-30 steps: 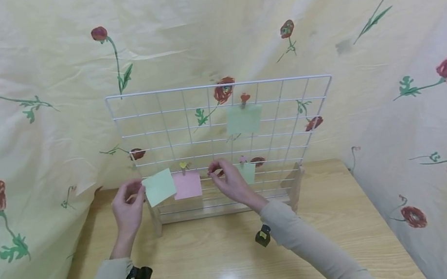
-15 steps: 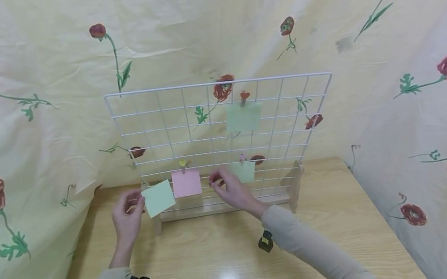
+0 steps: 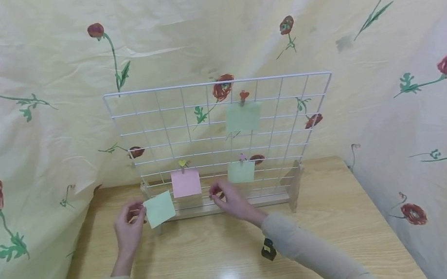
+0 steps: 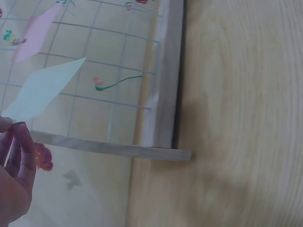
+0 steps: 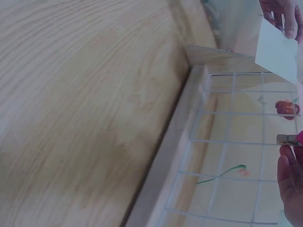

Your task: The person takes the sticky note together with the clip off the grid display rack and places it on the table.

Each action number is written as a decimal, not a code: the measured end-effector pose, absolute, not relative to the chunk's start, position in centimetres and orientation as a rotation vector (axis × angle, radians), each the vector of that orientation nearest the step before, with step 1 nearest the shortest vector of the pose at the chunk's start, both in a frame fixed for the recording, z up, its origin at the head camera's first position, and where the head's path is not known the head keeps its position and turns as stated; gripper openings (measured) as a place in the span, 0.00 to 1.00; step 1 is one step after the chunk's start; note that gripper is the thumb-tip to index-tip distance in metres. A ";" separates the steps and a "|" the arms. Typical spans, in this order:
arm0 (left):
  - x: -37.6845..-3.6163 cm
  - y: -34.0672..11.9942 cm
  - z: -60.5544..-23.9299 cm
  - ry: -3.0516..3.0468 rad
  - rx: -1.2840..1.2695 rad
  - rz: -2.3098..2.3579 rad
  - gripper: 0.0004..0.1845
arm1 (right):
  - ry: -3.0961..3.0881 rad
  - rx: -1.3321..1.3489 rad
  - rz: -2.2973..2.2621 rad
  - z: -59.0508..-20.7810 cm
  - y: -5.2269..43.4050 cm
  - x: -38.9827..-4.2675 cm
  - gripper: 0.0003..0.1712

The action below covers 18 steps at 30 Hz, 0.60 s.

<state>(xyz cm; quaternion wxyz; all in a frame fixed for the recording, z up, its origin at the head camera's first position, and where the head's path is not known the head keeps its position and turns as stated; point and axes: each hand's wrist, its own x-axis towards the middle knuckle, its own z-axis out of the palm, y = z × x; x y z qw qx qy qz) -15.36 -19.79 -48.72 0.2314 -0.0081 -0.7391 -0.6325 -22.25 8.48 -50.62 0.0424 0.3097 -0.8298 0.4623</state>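
Note:
My left hand (image 3: 128, 228) pinches a pale green paper note (image 3: 160, 209) by its left edge. The note hangs tilted before the lower left of a white wire grid (image 3: 144, 92). Between thumb and fingers of my right hand (image 3: 235, 201) is a small wooden clothespin (image 5: 285, 139) with a dark pink piece on it, seen in the right wrist view. That hand is in front of the grid's lower middle. Between the hands a pink note (image 3: 185, 183) hangs from a clip with a yellow heart (image 3: 182, 163).
A green note (image 3: 243, 118) hangs high on the grid under a red heart clip (image 3: 244, 95). Lower down, another green note (image 3: 241, 172) hangs from a purple clip (image 3: 242, 157). The grid stands in a wooden base (image 3: 269, 199) on a wooden table (image 3: 208, 260), before a flowered cloth (image 3: 52, 153).
My left hand has lowered the green note from beside the pink note to below its level. My right hand has also moved down a little, uncovering more of the lower green note.

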 end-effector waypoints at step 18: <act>-14.9 -19.0 -52.1 -2.099 -0.004 -1.771 0.11 | -2.652 0.811 1.477 -53.4 9.9 -21.6 0.08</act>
